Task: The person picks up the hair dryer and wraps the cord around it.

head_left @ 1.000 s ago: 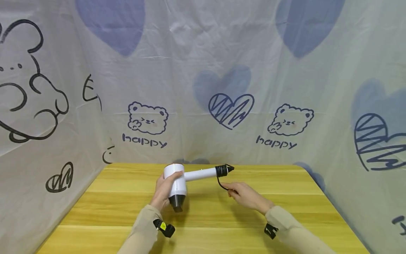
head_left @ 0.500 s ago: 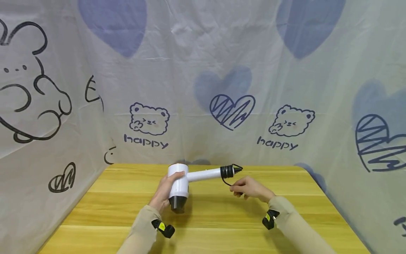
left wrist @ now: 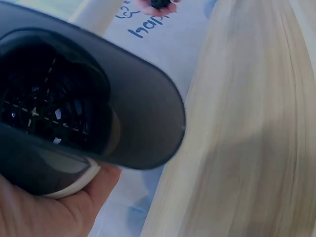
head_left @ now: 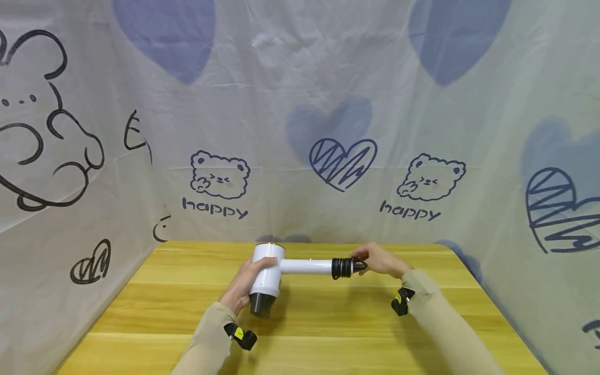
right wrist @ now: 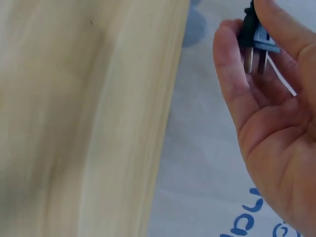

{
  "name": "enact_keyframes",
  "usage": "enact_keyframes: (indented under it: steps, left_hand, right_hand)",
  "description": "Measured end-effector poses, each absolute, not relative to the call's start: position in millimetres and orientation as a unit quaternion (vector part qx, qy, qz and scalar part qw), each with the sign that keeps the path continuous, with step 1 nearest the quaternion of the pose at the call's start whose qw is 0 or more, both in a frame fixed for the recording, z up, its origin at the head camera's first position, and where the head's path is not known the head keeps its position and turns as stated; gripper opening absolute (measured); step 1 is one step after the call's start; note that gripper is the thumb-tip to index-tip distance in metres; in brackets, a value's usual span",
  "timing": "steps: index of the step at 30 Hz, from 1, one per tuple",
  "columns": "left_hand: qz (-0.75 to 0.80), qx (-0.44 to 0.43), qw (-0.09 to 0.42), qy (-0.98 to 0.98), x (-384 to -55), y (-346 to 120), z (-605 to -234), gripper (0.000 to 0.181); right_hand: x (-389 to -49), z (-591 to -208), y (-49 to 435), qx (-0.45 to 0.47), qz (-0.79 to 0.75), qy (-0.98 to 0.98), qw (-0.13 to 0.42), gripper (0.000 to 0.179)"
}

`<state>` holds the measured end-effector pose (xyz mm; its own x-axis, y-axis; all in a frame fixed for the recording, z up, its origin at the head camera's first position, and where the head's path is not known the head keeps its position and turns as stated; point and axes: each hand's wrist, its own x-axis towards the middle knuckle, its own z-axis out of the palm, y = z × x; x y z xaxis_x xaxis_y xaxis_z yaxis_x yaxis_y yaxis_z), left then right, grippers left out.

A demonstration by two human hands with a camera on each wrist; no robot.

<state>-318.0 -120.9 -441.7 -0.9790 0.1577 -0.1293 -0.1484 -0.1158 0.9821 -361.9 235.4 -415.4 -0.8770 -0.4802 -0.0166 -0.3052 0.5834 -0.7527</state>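
Note:
My left hand (head_left: 240,287) grips the white barrel of a hair dryer (head_left: 307,267) above the table, thumb across its front. The dark nozzle (head_left: 262,304) points down toward me; its opening with a grille fills much of the left wrist view. The white handle extends to the right, and a black cord (head_left: 341,268) is wound in several turns round its end. At that end, my right hand (head_left: 380,260) pinches the cord's plug (right wrist: 261,37) between thumb and fingers. Two metal prongs on the plug show in the right wrist view.
A yellow wood-grain table (head_left: 300,338) lies under both hands. White fabric walls (head_left: 281,62) with heart and bear drawings stand close behind its far edge and along both sides. Each forearm wears a small black camera (head_left: 241,336).
My right hand has moved up and right from below the handle to its end, carrying the cord round. The dryer has shifted slightly right, and its handle is now closer to level.

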Motion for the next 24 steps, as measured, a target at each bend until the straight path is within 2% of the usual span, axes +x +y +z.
enact_keyframes:
  steps: [4, 10, 16, 24]
  left_hand:
    - [0.736, 0.015, 0.096, 0.670, -317.4, -119.8, -441.3, 0.064]
    - [0.707, 0.026, 0.078, 0.703, -318.7, -117.4, -441.2, 0.066]
    - [0.689, 0.037, 0.071, 0.720, -318.2, -117.6, -438.1, 0.065]
    - [0.687, 0.066, 0.083, 0.719, -315.5, -119.2, -439.8, 0.061]
  right_hand:
    - [-364.3, -408.1, 238.4, -0.231, -0.368, 0.895, 0.101, 0.023]
    - [-364.1, -401.0, 230.0, -0.222, -0.383, 0.889, 0.119, 0.027]
    - [-359.5, -396.2, 210.8, -0.213, -0.398, 0.887, 0.098, 0.024]
    - [-356.8, -400.4, 195.5, -0.229, -0.416, 0.876, 0.087, 0.021]
